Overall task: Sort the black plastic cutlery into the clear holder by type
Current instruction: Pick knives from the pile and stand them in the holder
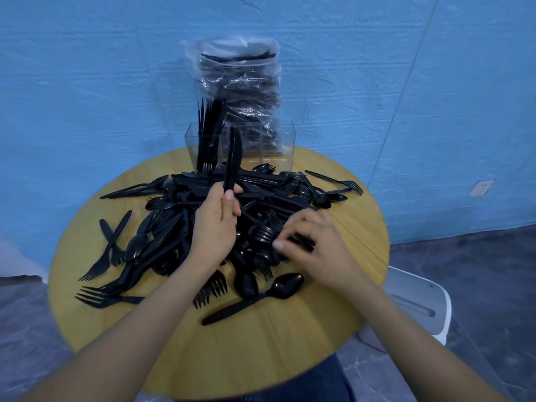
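Two knives [232,158] stand gripped in the left hand [216,224] (mid-frame); right hand [316,250] pinches cutlery in the pile [179,227]. Tangled pieces could drag others off the table [261,358].

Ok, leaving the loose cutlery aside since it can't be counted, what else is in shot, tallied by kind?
Holder: 1
Bag of cutlery: 1
Table: 1
Hands: 2, left hand gripping knives, right hand picking at the pile
Total: 5
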{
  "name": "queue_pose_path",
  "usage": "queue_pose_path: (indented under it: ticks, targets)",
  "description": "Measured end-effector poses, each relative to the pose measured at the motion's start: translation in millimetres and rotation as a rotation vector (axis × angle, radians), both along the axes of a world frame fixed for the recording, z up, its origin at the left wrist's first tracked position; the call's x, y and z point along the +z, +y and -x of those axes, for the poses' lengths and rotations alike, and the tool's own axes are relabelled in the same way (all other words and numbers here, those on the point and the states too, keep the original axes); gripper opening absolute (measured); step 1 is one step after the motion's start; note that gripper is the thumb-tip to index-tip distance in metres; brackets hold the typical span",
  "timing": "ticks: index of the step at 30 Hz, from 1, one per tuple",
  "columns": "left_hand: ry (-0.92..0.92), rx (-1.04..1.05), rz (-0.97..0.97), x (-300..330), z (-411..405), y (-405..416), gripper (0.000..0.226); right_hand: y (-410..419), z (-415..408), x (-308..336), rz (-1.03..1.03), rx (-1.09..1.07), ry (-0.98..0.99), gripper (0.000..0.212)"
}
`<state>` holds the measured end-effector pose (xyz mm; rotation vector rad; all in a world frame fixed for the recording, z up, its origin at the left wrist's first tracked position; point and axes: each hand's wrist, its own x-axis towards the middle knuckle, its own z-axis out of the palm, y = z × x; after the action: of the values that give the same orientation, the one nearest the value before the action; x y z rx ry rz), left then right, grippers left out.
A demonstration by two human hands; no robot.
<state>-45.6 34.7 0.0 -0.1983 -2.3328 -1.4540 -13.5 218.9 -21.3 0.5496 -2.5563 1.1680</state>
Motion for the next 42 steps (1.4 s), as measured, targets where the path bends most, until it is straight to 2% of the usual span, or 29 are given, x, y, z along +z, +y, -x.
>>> queue_pose_path:
  ticks: [2,5,8,14,18,26,31,34,37,39,42]
  targets:
    - [-0.030,0.008,-0.013,0.7,4.6,0.8,0.023,1.2,18.6,7.9,0.018,-0.150,0.029,0.018]
    - [-0.069,0.016,-0.029,0.6,10.3,3.8,0.023,0.2,48.3,15.8,-0.196,-0.287,-0.104,0.040]
    - [-0.094,0.019,-0.051,-0.1,15.7,5.3,0.023,-6.6,66.6,16.7,-0.401,-0.252,-0.250,0.055]
    - [-0.101,0.017,-0.077,1.7,19.0,3.2,0.024,-8.0,73.2,26.6,-0.419,-0.203,-0.230,0.037]
    - [-0.112,0.025,-0.117,2.0,21.7,0.7,0.024,-2.3,68.7,30.7,-0.298,-0.197,-0.149,0.016]
    - [-0.116,-0.003,-0.144,4.4,20.2,2.4,0.024,-4.7,54.4,43.3,-0.098,-0.194,-0.133,0.039]
    - [-0.122,-0.021,-0.182,10.2,17.3,3.0,0.025,-15.4,45.1,51.9,0.144,-0.133,-0.247,0.025]
    - [-0.126,-0.033,-0.228,15.2,13.5,2.9,0.026,-26.5,40.9,51.3,0.452,-0.071,-0.395,0.013]
    - [-0.131,-0.034,-0.276,20.2,9.8,1.7,0.026,-36.9,37.9,51.9,0.710,-0.043,-0.490,0.010]
    - [-0.136,-0.031,-0.303,23.0,8.4,0.4,0.026,-42.6,35.9,53.8,0.754,-0.037,-0.512,0.009]
    - [-0.157,-0.020,-0.341,25.9,7.8,0.2,0.027,-51.2,32.6,56.4,0.700,-0.022,-0.496,0.010]
